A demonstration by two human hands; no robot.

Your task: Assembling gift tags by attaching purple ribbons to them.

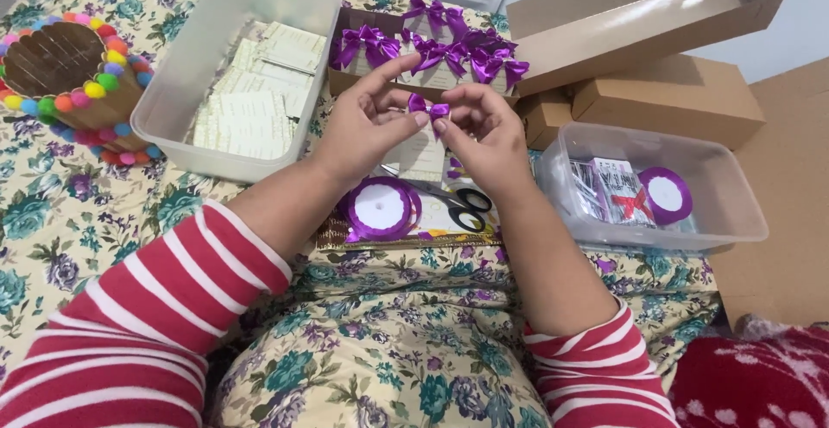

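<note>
Both my hands meet over the floral cloth, pinching a small purple ribbon bow (429, 107) between their fingertips. My left hand (367, 121) grips the bow's left loop and my right hand (484, 130) its right loop. The bow sits on top of a small cream card (423, 153) that hangs below my fingers. Under my hands lie a spool of purple ribbon (379, 209) and black-handled scissors (458, 203). Just beyond, an open cardboard box (345, 78) holds several cards topped with purple bows (449, 48).
A clear plastic tub (173, 91) with stacks of cream cards stands at the left. A pom-pom trimmed wooden holder (69, 74) is at far left. Another clear tub (734, 212) at right holds a ribbon spool (666, 194) and packets. Brown cardboard boxes (673, 91) lie behind.
</note>
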